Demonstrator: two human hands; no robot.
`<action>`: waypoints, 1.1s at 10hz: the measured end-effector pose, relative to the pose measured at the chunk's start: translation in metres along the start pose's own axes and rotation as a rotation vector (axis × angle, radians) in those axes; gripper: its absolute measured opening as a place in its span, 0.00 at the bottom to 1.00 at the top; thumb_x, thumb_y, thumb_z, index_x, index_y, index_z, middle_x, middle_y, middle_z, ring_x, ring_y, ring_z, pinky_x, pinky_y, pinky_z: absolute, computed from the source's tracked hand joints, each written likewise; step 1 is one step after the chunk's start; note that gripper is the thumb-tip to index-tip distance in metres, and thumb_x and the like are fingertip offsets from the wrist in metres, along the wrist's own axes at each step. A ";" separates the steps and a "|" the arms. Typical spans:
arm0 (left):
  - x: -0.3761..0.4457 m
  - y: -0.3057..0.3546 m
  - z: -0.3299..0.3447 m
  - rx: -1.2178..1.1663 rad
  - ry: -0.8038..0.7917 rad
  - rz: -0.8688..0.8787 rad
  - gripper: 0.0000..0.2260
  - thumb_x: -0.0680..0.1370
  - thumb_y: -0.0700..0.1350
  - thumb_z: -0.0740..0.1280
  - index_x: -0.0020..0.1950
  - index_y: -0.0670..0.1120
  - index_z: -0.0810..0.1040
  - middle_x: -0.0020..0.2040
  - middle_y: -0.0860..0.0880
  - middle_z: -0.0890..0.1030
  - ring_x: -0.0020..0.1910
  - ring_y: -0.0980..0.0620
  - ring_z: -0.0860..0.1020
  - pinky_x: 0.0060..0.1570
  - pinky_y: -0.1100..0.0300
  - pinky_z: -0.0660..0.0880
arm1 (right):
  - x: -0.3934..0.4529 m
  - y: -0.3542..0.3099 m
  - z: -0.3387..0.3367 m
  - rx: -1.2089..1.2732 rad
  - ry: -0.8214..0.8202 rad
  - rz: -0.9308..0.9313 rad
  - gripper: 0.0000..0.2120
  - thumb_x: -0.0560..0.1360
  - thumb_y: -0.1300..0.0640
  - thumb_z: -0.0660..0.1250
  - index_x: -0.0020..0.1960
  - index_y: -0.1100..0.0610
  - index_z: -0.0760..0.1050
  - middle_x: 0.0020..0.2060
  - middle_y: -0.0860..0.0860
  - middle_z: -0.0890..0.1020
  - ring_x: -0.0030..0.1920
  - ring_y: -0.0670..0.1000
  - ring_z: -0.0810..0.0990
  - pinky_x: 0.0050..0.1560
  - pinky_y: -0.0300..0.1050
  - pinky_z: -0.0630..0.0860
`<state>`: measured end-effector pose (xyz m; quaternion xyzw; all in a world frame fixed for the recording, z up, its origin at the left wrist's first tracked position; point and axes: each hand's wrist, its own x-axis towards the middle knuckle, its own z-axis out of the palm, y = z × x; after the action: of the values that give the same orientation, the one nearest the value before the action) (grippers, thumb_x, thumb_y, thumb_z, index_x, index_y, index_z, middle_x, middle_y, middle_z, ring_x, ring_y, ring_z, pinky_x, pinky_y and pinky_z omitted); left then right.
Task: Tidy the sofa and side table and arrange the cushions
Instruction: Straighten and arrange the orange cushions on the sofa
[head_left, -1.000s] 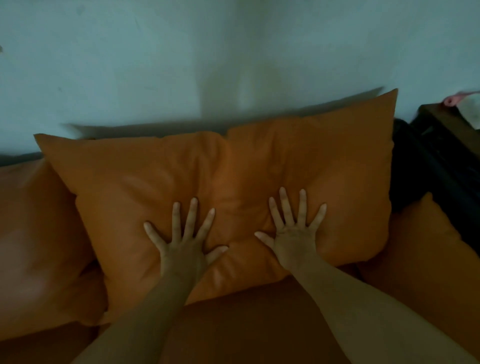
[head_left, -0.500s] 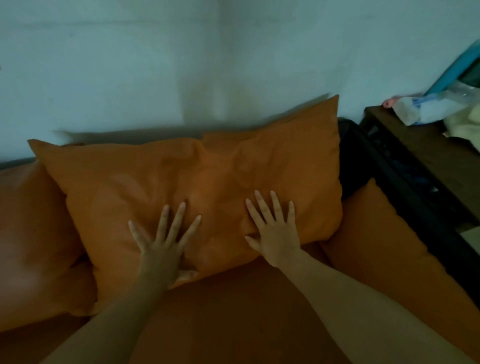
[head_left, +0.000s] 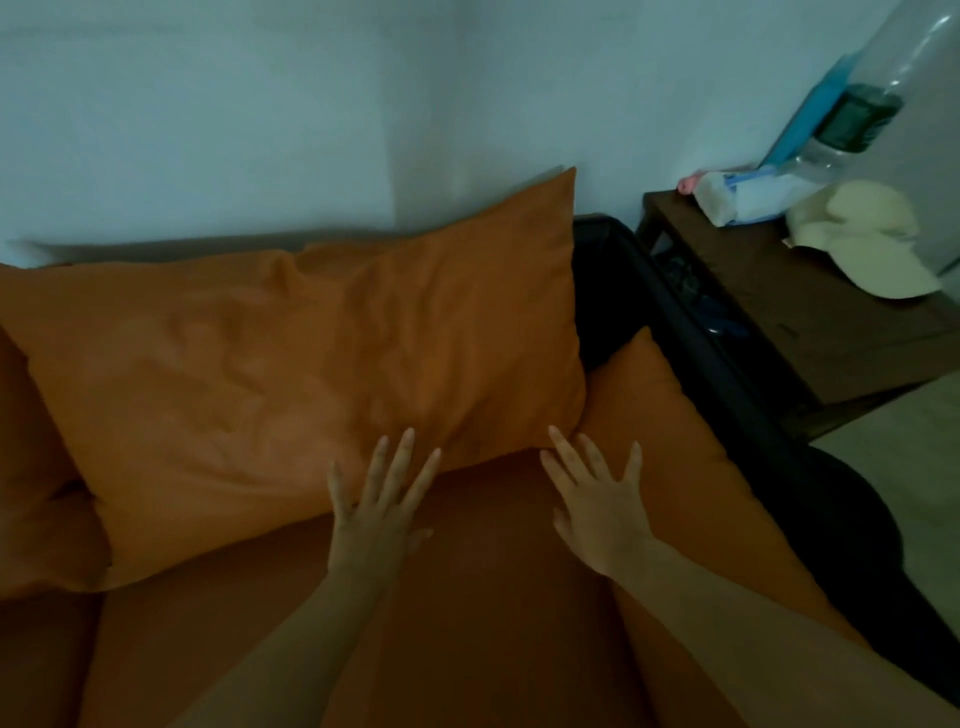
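Head view: left hand (head_left: 376, 512) and right hand (head_left: 597, 506) flat, fingers spread, at orange cushion (head_left: 311, 374) lower edge; unsupported cushion may slump forward.

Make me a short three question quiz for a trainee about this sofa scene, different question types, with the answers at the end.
1. True or false: the cream cap lies on the wooden side table.
2. Which hand has fingertips over the large orange cushion's lower edge? A) left hand B) right hand C) neither
3. Fill in: both hands are ____, fingers spread and holding nothing.

Key: 1 true; 2 A; 3 open
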<state>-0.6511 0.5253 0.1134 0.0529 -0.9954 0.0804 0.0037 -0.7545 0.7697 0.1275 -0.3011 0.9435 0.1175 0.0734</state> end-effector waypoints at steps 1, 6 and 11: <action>0.002 0.052 0.003 -0.065 -0.078 0.040 0.51 0.66 0.66 0.71 0.78 0.55 0.43 0.79 0.47 0.45 0.77 0.45 0.51 0.66 0.29 0.43 | -0.029 0.042 0.014 -0.031 -0.066 0.055 0.38 0.76 0.38 0.60 0.78 0.46 0.46 0.76 0.50 0.35 0.77 0.58 0.47 0.62 0.80 0.43; 0.014 0.224 0.002 -0.328 -0.376 0.237 0.46 0.73 0.72 0.56 0.71 0.58 0.23 0.72 0.51 0.22 0.73 0.49 0.28 0.71 0.38 0.33 | -0.067 0.103 0.067 0.251 0.025 0.202 0.49 0.64 0.28 0.64 0.77 0.39 0.43 0.77 0.53 0.38 0.75 0.63 0.35 0.66 0.76 0.44; -0.002 0.229 0.013 -0.371 -0.348 0.327 0.45 0.74 0.71 0.54 0.71 0.57 0.23 0.73 0.53 0.25 0.73 0.56 0.29 0.72 0.47 0.31 | -0.089 0.094 0.050 0.132 -0.020 0.214 0.38 0.75 0.36 0.61 0.77 0.41 0.45 0.78 0.54 0.42 0.74 0.69 0.51 0.62 0.72 0.64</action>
<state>-0.6731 0.7482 0.0636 -0.0967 -0.9740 -0.1135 -0.1704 -0.7346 0.9064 0.1145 -0.1921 0.9751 0.0651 0.0895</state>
